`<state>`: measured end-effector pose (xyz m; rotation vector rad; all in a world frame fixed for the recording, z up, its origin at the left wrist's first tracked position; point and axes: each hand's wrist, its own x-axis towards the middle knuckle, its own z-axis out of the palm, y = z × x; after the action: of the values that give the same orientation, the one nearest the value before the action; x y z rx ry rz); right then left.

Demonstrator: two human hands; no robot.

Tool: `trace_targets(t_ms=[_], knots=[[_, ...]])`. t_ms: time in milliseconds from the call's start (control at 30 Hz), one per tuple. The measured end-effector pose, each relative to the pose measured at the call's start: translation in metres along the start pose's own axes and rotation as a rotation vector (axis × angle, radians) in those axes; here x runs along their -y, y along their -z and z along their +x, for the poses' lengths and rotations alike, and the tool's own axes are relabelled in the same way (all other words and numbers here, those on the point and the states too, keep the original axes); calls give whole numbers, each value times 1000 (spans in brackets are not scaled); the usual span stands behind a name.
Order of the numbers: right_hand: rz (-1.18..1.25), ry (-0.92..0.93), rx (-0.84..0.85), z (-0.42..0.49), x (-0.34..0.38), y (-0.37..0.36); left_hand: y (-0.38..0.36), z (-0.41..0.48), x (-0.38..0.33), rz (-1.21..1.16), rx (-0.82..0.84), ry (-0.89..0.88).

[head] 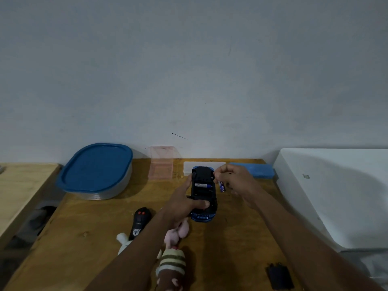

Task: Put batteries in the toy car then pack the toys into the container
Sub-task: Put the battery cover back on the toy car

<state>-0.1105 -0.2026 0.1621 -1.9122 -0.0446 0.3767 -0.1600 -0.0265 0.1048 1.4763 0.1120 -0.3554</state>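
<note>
The blue toy car is upside down above the wooden table, its black underside up and its battery bay uncovered. One battery lies inside the bay. My left hand grips the car from its left side, thumb across the underside. My right hand is at the car's right edge, fingers closed on a blue battery. The black battery cover lies on the table at the near right. The container, clear with a blue lid on, stands at the back left.
A black remote control and plush toys lie near my left forearm. A pink clear case, a white case and a blue case sit along the wall. A white box borders the table's right.
</note>
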Motion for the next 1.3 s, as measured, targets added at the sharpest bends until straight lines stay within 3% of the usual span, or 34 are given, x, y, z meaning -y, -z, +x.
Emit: trace_targets(t_ms=[700,1100,1300], knots=[[139,-30,42,-4,-2,-6,2,-5,5,36,-16,-18],[-341,154,48,14,-4,-23,10,-1,5,13,15,-5],[-569,367,45,19,-4,-36,13,1,5,-12,5,15]])
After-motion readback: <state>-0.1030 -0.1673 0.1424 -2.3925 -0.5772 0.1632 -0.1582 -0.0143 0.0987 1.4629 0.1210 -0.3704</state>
